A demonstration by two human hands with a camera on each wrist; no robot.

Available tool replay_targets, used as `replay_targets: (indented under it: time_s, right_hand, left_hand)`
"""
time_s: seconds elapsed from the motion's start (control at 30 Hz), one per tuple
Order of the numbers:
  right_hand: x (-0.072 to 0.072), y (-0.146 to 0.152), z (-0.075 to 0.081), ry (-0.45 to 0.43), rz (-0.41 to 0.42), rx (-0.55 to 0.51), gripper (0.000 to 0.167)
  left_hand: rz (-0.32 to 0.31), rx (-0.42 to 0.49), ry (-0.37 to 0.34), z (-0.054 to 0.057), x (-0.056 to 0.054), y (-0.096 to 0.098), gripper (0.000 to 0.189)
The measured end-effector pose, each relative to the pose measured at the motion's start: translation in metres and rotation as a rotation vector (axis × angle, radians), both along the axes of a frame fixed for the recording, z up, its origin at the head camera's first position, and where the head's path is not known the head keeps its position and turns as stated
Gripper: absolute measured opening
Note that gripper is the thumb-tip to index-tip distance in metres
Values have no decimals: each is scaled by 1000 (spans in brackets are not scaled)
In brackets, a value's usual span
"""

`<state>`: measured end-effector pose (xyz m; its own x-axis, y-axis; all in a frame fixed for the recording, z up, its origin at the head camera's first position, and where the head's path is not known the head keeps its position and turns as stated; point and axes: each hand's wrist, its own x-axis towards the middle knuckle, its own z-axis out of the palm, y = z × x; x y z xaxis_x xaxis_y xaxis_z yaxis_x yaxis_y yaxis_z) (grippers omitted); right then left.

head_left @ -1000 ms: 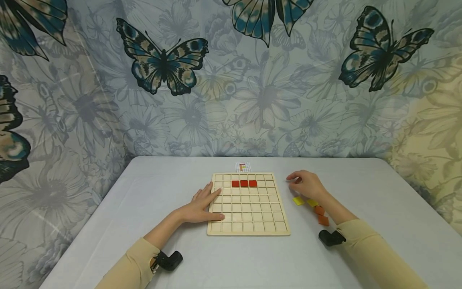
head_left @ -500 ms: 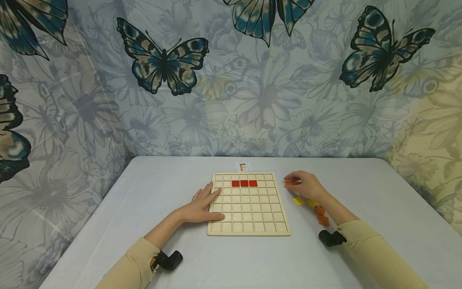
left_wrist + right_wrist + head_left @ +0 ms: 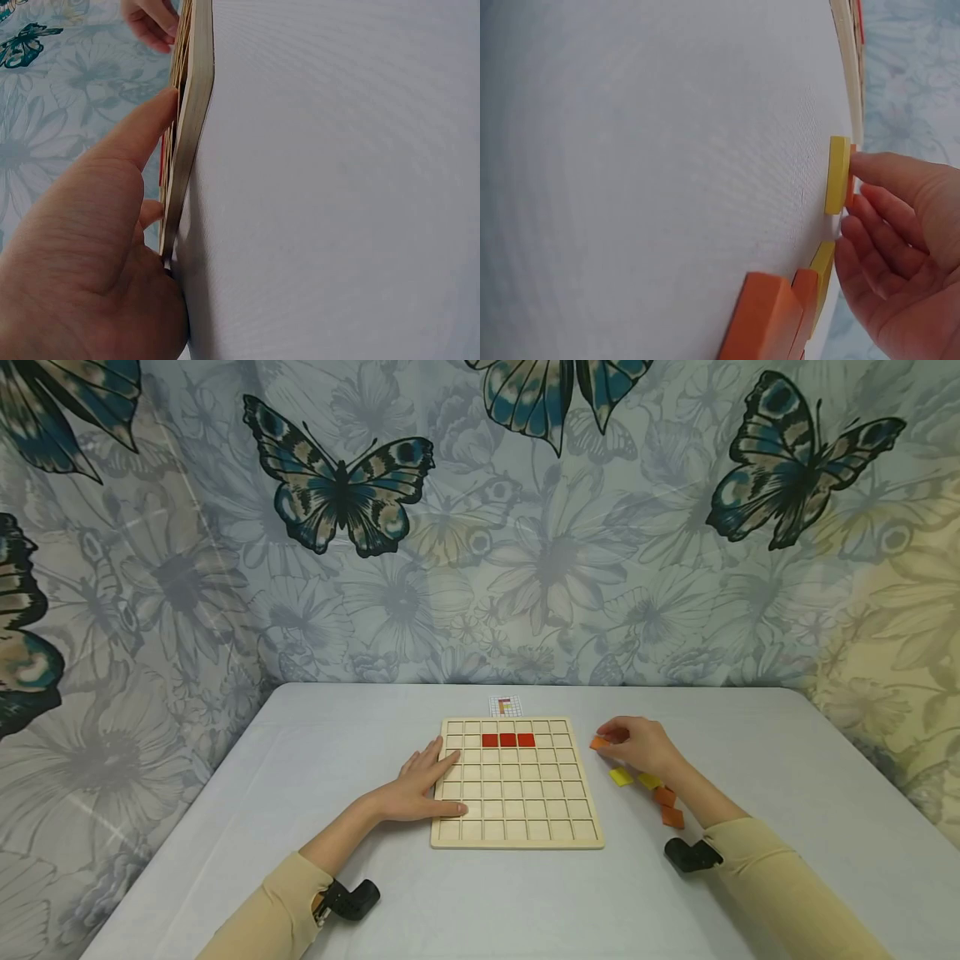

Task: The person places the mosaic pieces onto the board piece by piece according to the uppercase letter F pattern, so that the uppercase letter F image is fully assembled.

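Note:
A wooden grid board (image 3: 517,789) lies flat on the table, with three red tiles (image 3: 507,740) side by side in one of its far rows. My left hand (image 3: 416,789) rests spread over the board's left edge, thumb and index finger on its surface; in the left wrist view the thumb presses near the rim. Beside the board's far right corner, my right hand (image 3: 637,746) pinches an orange tile (image 3: 598,742) between thumb and fingertips. In the right wrist view, a yellow tile (image 3: 837,176) partly hides that orange tile.
Two yellow tiles (image 3: 620,777) and two more orange tiles (image 3: 672,817) lie on the white table right of the board, near the right forearm. A small printed pattern card (image 3: 506,706) lies behind the board. Butterfly-patterned cloth (image 3: 547,568) hangs behind the table.
An orange tile has come into sight at my right fingertips. The right hand moved slightly left, then back a little right, and the tile has turned. My left hand stays put.

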<state>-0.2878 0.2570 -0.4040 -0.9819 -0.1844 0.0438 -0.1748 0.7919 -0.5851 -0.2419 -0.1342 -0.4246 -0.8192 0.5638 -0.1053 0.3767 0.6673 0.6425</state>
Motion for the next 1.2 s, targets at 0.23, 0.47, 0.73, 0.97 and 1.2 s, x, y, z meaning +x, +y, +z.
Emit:
replay_targets:
  time_s: [0.23,0.47,0.73,0.97,1.2]
  right_hand:
    - [0,-8,1,23,20,-33,33]
    - [2,-24,4,24,62,-49,35]
    - [2,-48,4,22,94,-83,33]
    - [3,-71,4,21,130,-105,31]
    - [4,-95,8,5,153,-122,30]
  left_hand:
    - [-9,-2,9,-1,-1,0,93]
    - [-8,-4,11,-3,-2,0,94]
    - [-10,-4,14,-3,-2,-1,94]
    - [-14,-7,19,-2,-1,0,94]
    - [-12,-5,13,-1,-1,0,94]
